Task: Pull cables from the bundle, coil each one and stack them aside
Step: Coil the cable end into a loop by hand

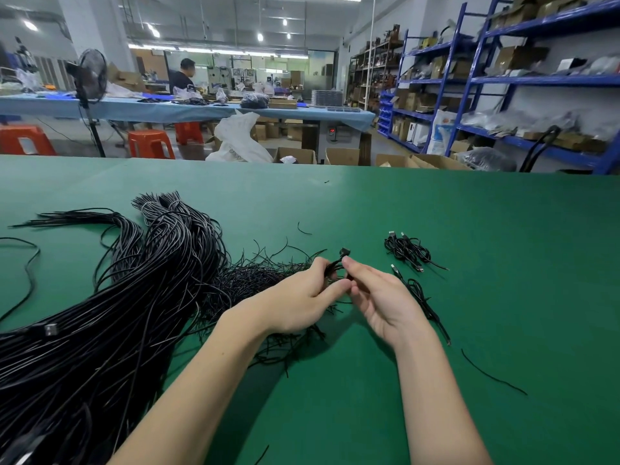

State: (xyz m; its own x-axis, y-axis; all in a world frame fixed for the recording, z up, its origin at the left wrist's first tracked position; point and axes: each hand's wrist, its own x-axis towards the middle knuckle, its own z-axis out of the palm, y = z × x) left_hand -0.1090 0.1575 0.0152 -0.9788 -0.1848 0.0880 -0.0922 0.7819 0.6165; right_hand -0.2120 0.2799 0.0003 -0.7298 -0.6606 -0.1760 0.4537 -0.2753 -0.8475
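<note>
A big bundle of black cables (110,297) sprawls over the left of the green table (486,246), its thin loose ends fanning out toward the middle. Both hands meet at the table's centre around one small black cable (339,261), whose plug end sticks up above the fingers. My left hand (303,297) grips the coiled part. My right hand (375,293) pinches the cable between thumb and forefinger. To the right lie a small stack of coiled cables (407,250) and one looser cable (424,302).
Stray cable offcuts (491,374) lie on the table's right side and a single cable (28,273) loops at the far left. Beyond the table's far edge stand cardboard boxes, orange stools, a fan, blue shelving and a person at another bench.
</note>
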